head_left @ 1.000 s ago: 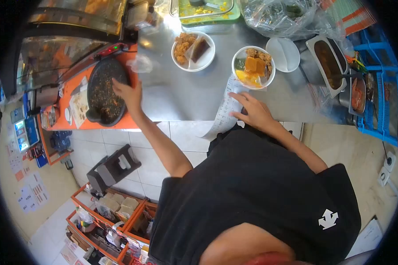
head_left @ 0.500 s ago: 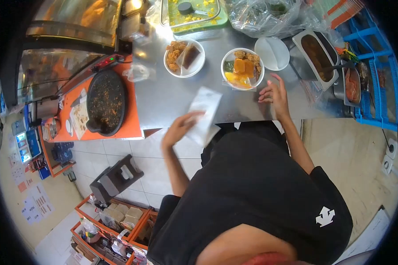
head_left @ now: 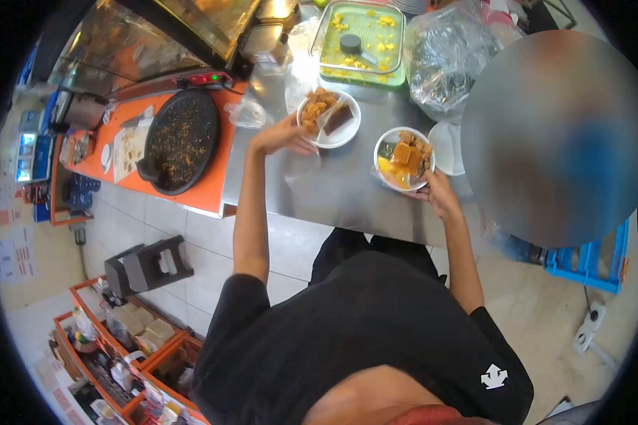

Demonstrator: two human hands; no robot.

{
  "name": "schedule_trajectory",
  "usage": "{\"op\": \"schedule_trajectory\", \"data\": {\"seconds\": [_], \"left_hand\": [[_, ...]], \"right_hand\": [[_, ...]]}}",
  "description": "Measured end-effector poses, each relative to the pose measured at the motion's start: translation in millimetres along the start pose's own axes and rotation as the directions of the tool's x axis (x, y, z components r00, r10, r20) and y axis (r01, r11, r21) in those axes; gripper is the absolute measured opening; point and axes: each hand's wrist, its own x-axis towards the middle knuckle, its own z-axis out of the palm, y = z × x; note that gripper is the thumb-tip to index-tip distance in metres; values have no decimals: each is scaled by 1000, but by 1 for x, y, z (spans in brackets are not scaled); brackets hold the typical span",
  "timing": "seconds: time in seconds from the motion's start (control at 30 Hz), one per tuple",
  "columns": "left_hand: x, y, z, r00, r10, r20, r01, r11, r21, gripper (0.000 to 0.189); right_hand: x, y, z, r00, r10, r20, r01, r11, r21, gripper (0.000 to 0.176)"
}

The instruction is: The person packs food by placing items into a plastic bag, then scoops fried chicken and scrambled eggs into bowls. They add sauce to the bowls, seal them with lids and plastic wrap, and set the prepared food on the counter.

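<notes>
**Black Tee, White Emblem**

The person wore a black short-sleeved T-shirt (head_left: 361,333), loose across the shoulders. A small white emblem (head_left: 494,376), shaped like arrows pointing outward, sat on its right side. The sleeves ended above the elbows. Both forearms, the left hand (head_left: 280,134) and the right hand (head_left: 439,196) were bare.

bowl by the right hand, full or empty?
Full: the bowl holds orange, yellow and brown food pieces, with the right hand at its rim.
</notes>
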Motion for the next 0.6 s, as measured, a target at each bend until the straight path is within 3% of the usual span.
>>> {"op": "schedule_trajectory", "data": {"seconds": [0.03,0.1,0.13,0.17,0.23,0.3,0.37,0.43,0.53,0.57,0.6], "left_hand": [[-2,-6,12,1000,18,-15,-18,1000,-11,69],[-6,-15,42,977,153,-147,-183,957,-224,75],[-8,-16,60,966,168,-194,-216,941,-259,74],[-1,-26,72,956,154,-252,-228,926,-300,72],[-3,-33,106,885,180,-429,-322,903,-285,68],[-11,-47,120,864,166,-475,-360,865,-351,64],[-21,-56,139,778,268,-568,-500,812,-302,64],[-29,-78,155,749,207,-629,-530,758,-381,66],[-66,-98,199,621,274,-734,-644,712,-280,70],[-82,-107,218,560,269,-784,-684,684,-254,69],[-102,-107,237,560,186,-807,-650,704,-288,68]], "right_hand": [[-2,-1,2,1000,-9,13,9,1000,-21,37],[0,2,3,999,-34,21,34,999,18,37],[4,6,-1,998,-54,40,51,997,64,21],[6,6,-3,995,-61,79,58,998,32,21],[10,5,-7,994,-45,96,42,999,33,22],[21,12,-22,983,-20,185,26,999,-28,21],[34,18,-38,969,-46,242,61,997,-52,30],[30,7,-37,976,-44,215,71,990,-119,33],[13,-24,-27,929,17,369,95,954,-283,47],[22,-17,-34,931,17,366,97,951,-292,47],[27,-19,-39,906,36,422,107,945,-310,44]]}}
